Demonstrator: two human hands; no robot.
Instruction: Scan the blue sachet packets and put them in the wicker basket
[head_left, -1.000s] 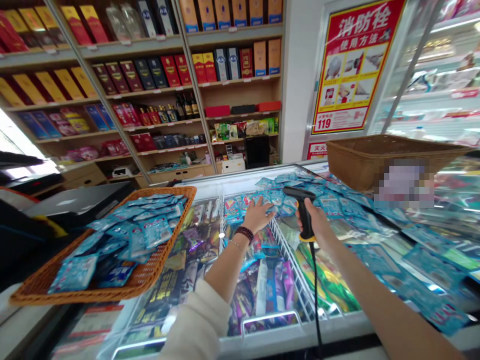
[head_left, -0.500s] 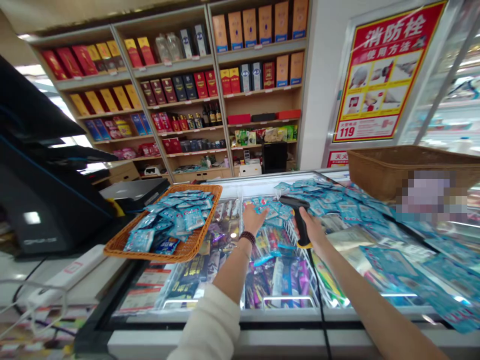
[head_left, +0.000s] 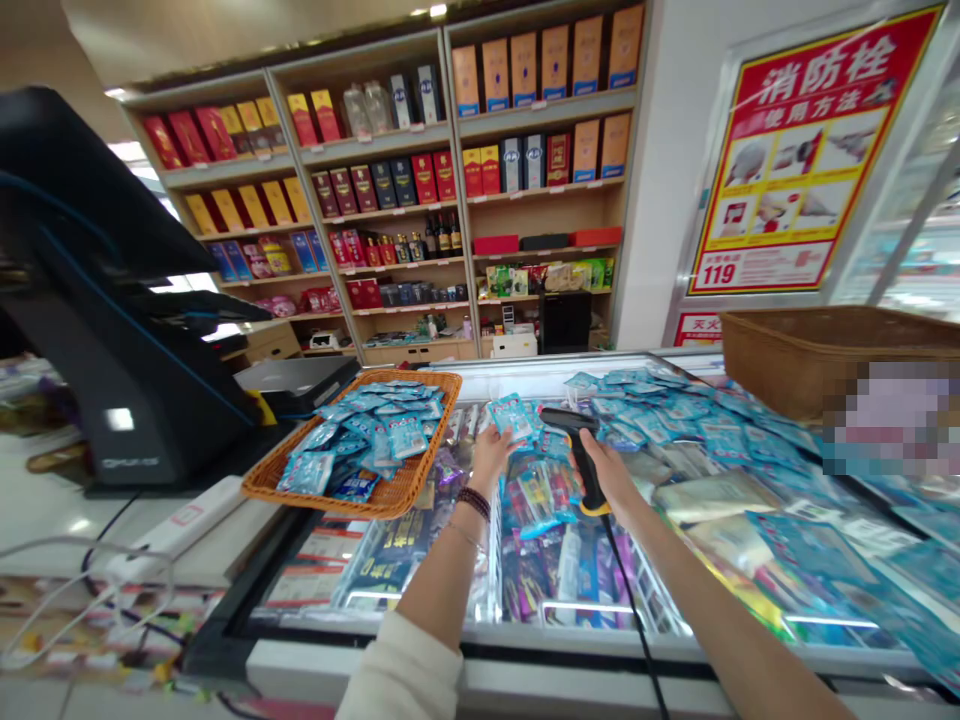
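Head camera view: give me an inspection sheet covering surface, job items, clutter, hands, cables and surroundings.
Surface: glass-topped display case, packaged goods visible inside.
Job's things: handheld scanner; loose blue packets spread across the case; orange basket holding more packets.
Clutter: brown basket at the right; power strip at the left.
Hands: left hand holds a blue packet; right hand grips the scanner.
Cables: black scanner cord crossing the case's front edge; white cable looped at lower left.
Surroundings: stocked shelves, wall poster, black terminal.

Both hands grip, arms stretched forward.
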